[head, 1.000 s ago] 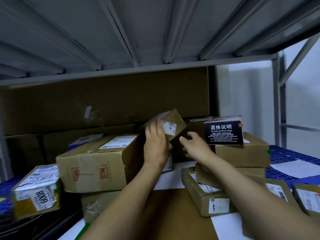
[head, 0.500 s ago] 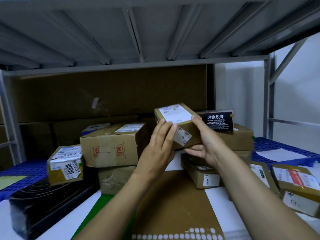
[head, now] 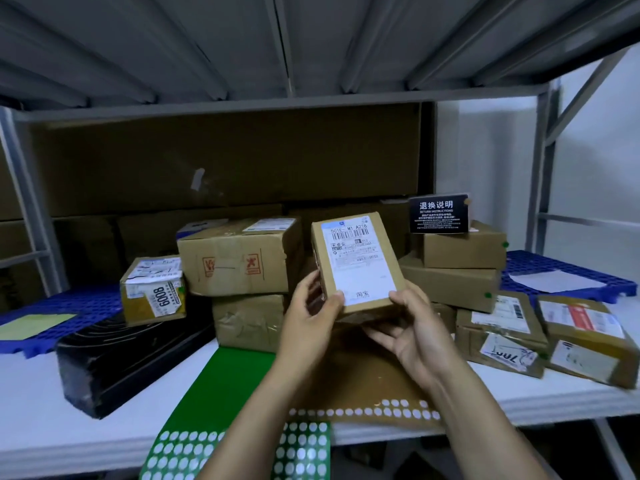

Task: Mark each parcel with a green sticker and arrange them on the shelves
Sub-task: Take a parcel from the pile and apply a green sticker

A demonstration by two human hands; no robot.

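I hold a small flat cardboard parcel upright in front of me, its white shipping label facing me. My left hand grips its lower left corner, thumb on the front. My right hand holds the lower right corner, thumb on the front and fingers spread underneath. A green sticker sheet with rows of pale round spots lies at the table's front edge, partly under my left forearm. A brown sheet with a row of round spots lies below my hands.
Parcels crowd the white table: a stacked box pile left of my hands, a yellow-taped parcel, a black package, stacked boxes with a black card on the right, and two labelled parcels. Blue pallets lie behind.
I pulled the small parcel off the pile toward me and turned it so its label faces me. Both hands shifted to its lower corners, and the view dropped to show the sticker sheets.
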